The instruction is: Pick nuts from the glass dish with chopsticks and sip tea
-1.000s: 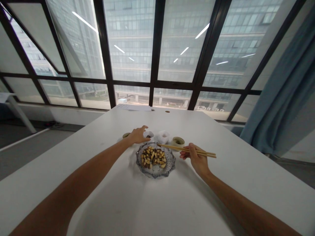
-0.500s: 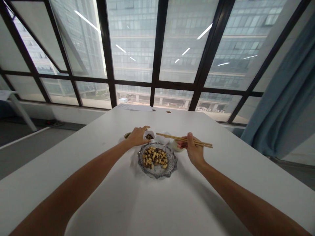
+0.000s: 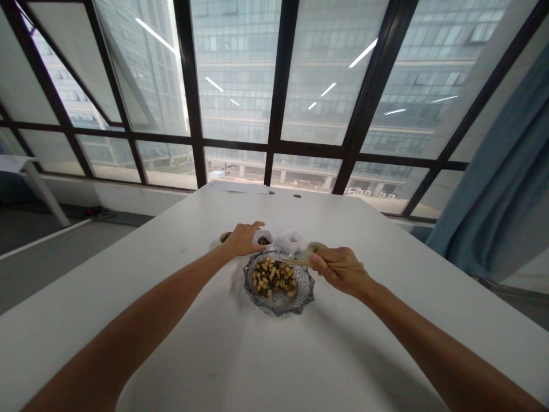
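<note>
Lowers chopsticks (image 3: 300,263), gripped in right hand (image 3: 342,257), to glass bowl (image 3: 305,286) of nuts (image 3: 274,276); holds white cup (image 3: 266,233) of dark seeds (image 3: 263,241) in left hand (image 3: 243,239).

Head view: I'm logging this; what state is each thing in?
Glass bowl: upright, partly filled
Left white cup: holding dark pieces
Right white cup: upright, contents unclear
Chopsticks: gripped in right hand
Left hand: curved, fingers spread
Right green container: partly hidden
Upper left window: tilted open

Left arm (image 3: 171,300) is stretching forward, left hand (image 3: 242,239) curving into a wide C; right arm (image 3: 420,329) is angling inward, right hand (image 3: 339,266) curling its fingers tight!
</note>
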Tool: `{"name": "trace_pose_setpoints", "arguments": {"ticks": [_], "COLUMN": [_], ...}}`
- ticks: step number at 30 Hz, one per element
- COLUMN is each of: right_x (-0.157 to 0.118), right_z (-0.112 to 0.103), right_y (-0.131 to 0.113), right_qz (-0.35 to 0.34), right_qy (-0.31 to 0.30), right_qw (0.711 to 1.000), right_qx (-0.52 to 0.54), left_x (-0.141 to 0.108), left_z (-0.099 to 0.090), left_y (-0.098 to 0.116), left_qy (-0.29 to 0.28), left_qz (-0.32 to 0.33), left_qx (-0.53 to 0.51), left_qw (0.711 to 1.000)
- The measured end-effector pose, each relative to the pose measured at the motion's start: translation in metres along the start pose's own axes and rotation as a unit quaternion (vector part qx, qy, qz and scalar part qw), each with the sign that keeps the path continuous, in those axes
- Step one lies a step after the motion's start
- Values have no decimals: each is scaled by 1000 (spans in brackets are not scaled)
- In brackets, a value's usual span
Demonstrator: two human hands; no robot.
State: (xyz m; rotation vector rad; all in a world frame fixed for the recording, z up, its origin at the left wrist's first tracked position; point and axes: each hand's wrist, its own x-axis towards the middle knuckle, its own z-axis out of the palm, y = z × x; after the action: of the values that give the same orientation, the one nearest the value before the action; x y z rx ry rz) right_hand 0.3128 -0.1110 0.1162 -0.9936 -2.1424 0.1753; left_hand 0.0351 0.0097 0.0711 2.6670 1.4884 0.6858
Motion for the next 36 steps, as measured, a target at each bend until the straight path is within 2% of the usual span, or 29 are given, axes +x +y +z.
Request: {"name": "trace_pose_setpoints", "arguments": {"ticks": [4, 8, 11, 14, 16, 21, 23, 26, 29, 32, 36], "right_x": [7, 7, 8, 16, 26, 45, 42, 26, 8, -2, -5], "right_z": [7, 4, -6, -8, 1, 30, 30, 15, -1, -6, -1], "right_y": [-7, -13, -15, -11, -5, 15, 18, 13, 0, -12, -21], "right_qz": [-62, -52, -26, 16, 38, 93, 116, 135, 158, 177, 194], "right_qy": [-58, -74, -44, 27, 70, 88, 125, 163, 154, 148, 121], "right_qw": [996, 996, 999, 999, 996, 980, 971, 961, 962, 964, 969], "right_qx": [-36, -19, 8, 21, 37, 149, 170, 178, 164, 131, 97], "left_x": [-1, -1, 0, 1, 2, 1, 1, 3, 4, 2, -13], "left_z": [-2, 0, 2, 2, 1, -3, -4, -2, 1, 3, 1], "left_y": [1, -2, -3, -2, -1, 1, 1, -1, -5, -10, -22], "left_qy": [-3, 1, 2, -4, -11, -20, -24, -30, -31, -22, 55], "left_qz": [1, 8, 4, -1, -1, 2, 1, -3, -13, -14, -3], "left_qx": [1, -1, 3, 5, 16, 31, 29, 32, 44, 52, 50], "left_qw": [1000, 1000, 1000, 1000, 1000, 999, 999, 999, 998, 998, 997]}}
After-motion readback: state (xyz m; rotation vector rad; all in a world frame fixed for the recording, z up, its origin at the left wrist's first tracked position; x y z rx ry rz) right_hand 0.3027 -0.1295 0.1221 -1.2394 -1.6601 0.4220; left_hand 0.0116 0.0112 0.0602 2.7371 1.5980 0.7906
